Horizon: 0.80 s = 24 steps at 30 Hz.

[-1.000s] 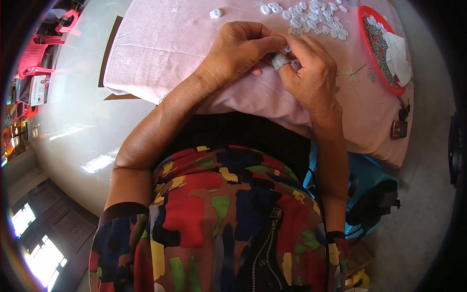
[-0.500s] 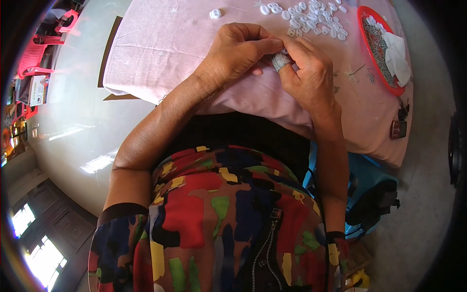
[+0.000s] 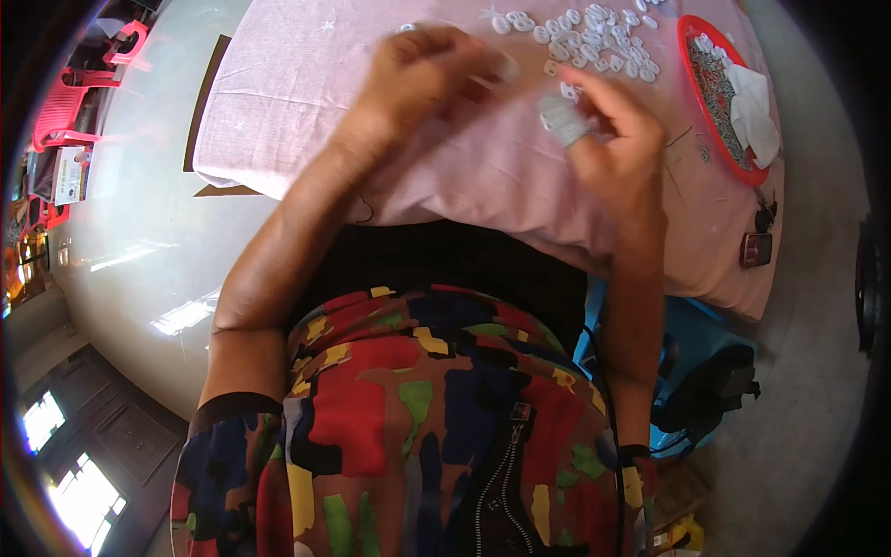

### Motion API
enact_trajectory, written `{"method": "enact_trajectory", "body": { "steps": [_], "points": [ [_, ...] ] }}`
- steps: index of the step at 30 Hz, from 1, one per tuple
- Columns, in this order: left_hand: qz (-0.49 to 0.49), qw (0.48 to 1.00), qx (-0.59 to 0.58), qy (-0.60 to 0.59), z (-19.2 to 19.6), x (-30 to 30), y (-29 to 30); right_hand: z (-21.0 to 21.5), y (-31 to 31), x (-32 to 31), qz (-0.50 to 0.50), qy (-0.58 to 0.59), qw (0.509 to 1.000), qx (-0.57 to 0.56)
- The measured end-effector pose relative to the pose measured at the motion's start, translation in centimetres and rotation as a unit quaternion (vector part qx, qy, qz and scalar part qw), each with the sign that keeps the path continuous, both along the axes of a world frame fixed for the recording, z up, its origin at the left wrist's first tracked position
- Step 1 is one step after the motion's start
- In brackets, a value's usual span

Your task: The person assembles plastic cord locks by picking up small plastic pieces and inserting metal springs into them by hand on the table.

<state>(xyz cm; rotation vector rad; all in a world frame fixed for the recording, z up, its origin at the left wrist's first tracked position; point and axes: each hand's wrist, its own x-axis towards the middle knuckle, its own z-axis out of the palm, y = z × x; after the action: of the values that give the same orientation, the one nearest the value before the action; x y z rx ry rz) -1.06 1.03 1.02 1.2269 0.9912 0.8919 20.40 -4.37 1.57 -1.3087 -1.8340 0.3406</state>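
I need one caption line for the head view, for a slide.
Over a pink cloth, the left hand and right hand work near small white pieces, beside a red tray.

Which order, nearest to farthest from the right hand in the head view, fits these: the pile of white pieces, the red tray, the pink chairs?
From the right hand:
1. Pile of white pieces, just beyond it on the pink cloth.
2. Red tray, at the cloth's right end.
3. Pink chairs, far left on the floor.
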Motion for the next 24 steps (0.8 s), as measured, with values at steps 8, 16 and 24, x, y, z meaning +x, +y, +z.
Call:
{"method": "enact_trajectory", "body": {
  "steps": [8,16,24],
  "points": [
    [0.15,0.935,0.204,0.249,-2.3,-9.3,6.8,0.7,-1.4,5.0,-0.086,-0.01,0.995,-0.045],
    [0.239,0.897,0.286,0.238,-2.6,-7.5,6.4,0.6,-1.7,4.3,-0.022,-0.145,0.988,-0.05],
    [-0.054,0.899,0.375,0.217,-1.6,2.0,-0.6,0.8,-2.1,4.2,-0.046,-0.14,0.984,-0.101]
  ]
}}
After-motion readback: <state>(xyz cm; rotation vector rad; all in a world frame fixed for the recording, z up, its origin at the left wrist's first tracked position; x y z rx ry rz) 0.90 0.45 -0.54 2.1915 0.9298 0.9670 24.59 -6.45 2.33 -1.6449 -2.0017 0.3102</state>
